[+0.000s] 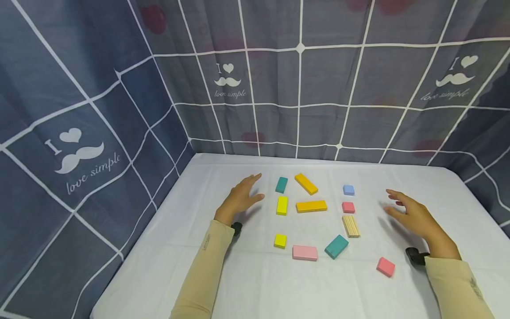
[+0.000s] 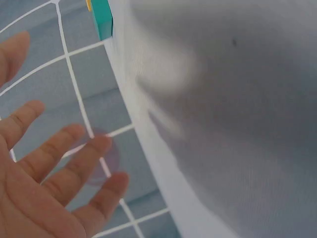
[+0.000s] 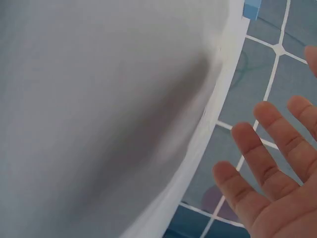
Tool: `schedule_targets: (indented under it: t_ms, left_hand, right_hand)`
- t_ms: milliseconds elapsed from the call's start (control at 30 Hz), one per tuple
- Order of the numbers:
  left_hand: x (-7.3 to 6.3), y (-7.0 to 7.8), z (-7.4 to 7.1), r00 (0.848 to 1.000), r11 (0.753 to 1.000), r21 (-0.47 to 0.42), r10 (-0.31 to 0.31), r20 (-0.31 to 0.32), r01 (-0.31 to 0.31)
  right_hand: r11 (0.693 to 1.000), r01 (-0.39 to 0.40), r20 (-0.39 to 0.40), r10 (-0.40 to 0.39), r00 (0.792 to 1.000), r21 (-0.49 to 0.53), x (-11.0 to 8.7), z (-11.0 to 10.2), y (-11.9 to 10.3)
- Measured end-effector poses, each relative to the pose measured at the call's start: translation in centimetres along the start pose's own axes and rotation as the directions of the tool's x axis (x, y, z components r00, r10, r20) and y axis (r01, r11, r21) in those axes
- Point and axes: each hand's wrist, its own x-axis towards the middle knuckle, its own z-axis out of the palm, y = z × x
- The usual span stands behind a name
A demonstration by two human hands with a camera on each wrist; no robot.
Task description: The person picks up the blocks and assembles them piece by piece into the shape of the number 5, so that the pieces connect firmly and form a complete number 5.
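Closest to the wearer, the near red block (image 1: 385, 267) lies on the surface (image 1: 247, 283), left of the right hand's wrist. Between the two forearms sit the pink block (image 1: 305, 253), the large teal block (image 1: 336, 247) and the small yellow block (image 1: 280, 241). These look stiff and light, perhaps smooth; a pinch across the long sides should suit them.

Farther out, the right hand (image 1: 412, 217) holds nothing, fingers spread apart. To its left lie the ribbed piece (image 1: 351, 226), the far red block (image 1: 348, 207) and the blue block (image 1: 348, 190). Whether the ribbed piece is solid or bundled I cannot tell, so gripping across all its ridges seems safer.

The left hand (image 1: 238, 198) is empty too, thumb wide of the fingers. Right of it are the tall yellow block (image 1: 282, 206), two orange bars (image 1: 311, 206), best taken mid-length, and the small teal block (image 1: 281, 184). Behind everything hangs a checked curtain (image 1: 275, 79).
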Motion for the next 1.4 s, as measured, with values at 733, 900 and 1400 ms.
schedule_targets:
  t_ms: [733,900,1400]
  left_hand:
    - [3.4,0.4,1.1,0.978,0.963,-0.254,-0.033,0.205,0.086]
    - [4.2,0.5,1.5,0.975,0.964,-0.245,-0.054,0.215,0.107]
    - [6.8,0.8,2.2,0.969,0.963,-0.237,-0.072,0.236,0.129]
  right_hand:
    - [0.949,-0.012,0.181,-0.048,0.982,0.316,3.8,0.8,-0.5]
    - [0.934,-0.069,0.232,-0.015,0.973,0.349,4.4,1.0,-1.2]
    - [0.905,-0.124,0.291,0.0,0.957,0.407,6.6,1.9,-2.1]
